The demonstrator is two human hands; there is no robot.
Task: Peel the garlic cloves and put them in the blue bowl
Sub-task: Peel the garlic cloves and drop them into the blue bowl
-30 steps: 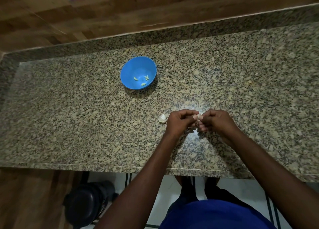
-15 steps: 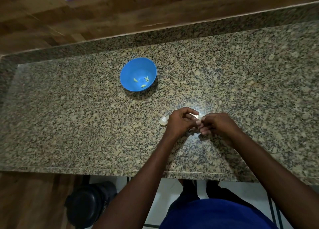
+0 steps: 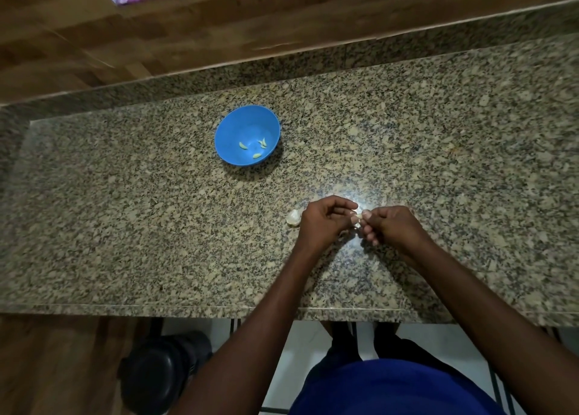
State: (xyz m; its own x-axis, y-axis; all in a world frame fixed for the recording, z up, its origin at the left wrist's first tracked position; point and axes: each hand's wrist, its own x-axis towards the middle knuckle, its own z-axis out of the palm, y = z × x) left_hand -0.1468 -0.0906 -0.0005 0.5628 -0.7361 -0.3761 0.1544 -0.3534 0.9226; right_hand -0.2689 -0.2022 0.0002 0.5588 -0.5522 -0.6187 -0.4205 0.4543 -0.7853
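The blue bowl [image 3: 233,125] stands on the granite counter, left of centre, with several small pale peeled cloves [image 3: 257,155] lying in it. Nearer the front edge, my left hand [image 3: 324,219] and my right hand [image 3: 390,226] meet fingertip to fingertip and both pinch one small garlic clove [image 3: 359,217], which is mostly hidden by the fingers. A whitish piece of the garlic bulb [image 3: 293,217] lies on the counter just left of my left hand. A scrap of pale skin [image 3: 343,233] lies under the hands.
The speckled granite counter [image 3: 125,226] runs across the view, backed by a raised granite strip and a wooden wall [image 3: 282,17]. Below the front edge are a dark round stool [image 3: 156,370] and a tiled floor.
Both hands stay together on the clove, with only small finger shifts. The view has drifted slightly, so everything sits a little lower in the frame.
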